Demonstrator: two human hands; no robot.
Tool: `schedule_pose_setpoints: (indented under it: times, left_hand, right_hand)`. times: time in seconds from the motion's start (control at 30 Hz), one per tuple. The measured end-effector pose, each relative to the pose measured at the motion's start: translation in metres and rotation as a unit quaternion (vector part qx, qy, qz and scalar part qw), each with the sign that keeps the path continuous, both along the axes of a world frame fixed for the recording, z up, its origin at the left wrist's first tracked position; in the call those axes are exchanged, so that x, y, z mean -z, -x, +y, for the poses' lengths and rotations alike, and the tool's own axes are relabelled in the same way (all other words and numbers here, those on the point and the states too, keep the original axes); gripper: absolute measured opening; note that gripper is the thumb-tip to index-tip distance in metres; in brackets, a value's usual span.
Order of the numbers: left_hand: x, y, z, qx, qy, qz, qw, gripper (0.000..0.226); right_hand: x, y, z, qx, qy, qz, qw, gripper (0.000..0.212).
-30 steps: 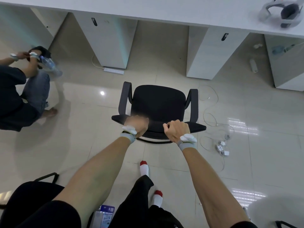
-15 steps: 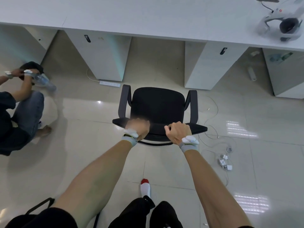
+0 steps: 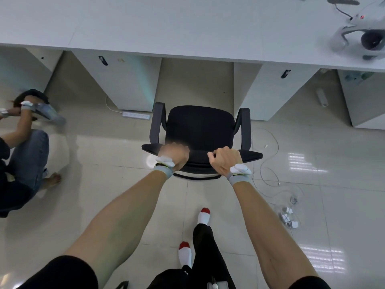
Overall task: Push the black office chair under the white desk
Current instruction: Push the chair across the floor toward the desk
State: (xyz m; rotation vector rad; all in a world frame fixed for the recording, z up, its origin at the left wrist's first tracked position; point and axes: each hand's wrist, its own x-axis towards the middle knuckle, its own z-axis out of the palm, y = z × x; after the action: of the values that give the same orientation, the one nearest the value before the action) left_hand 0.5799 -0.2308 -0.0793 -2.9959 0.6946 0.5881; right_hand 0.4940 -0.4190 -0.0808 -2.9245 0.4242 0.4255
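Both hands grip the backrest top of the black office chair (image 3: 200,130): left hand (image 3: 174,153) blurred, right hand (image 3: 226,159) curled over the edge. At twelve o'clock, the white worktop (image 3: 166,24) spans the frame, chair facing its open gap. At nine o'clock, another person (image 3: 23,151) crouches on the floor.

The black office chair (image 3: 200,128) wore matt, cloth-like upholstery, its armrests (image 3: 157,122) a smooth dull plastic. The white worktop (image 3: 166,24) looked smooth and matt, while the floor tiles (image 3: 333,184) shone glossy.
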Motion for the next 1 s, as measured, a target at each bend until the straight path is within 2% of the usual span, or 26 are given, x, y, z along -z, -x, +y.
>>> schedule_pose_setpoints:
  times: [0.37,1.0]
  left_hand:
    - [0.000,-0.110,-0.053,-0.008,-0.009,-0.003,1.000,0.056]
    - [0.002,-0.256,-0.119,-0.026,-0.001,-0.014,1.000,0.061]
  right_hand:
    - [-0.002,-0.113,-0.055,-0.009,-0.004,0.005,1.000,0.056]
    - [0.001,-0.265,-0.122,-0.020,-0.001,0.006,1.000,0.056]
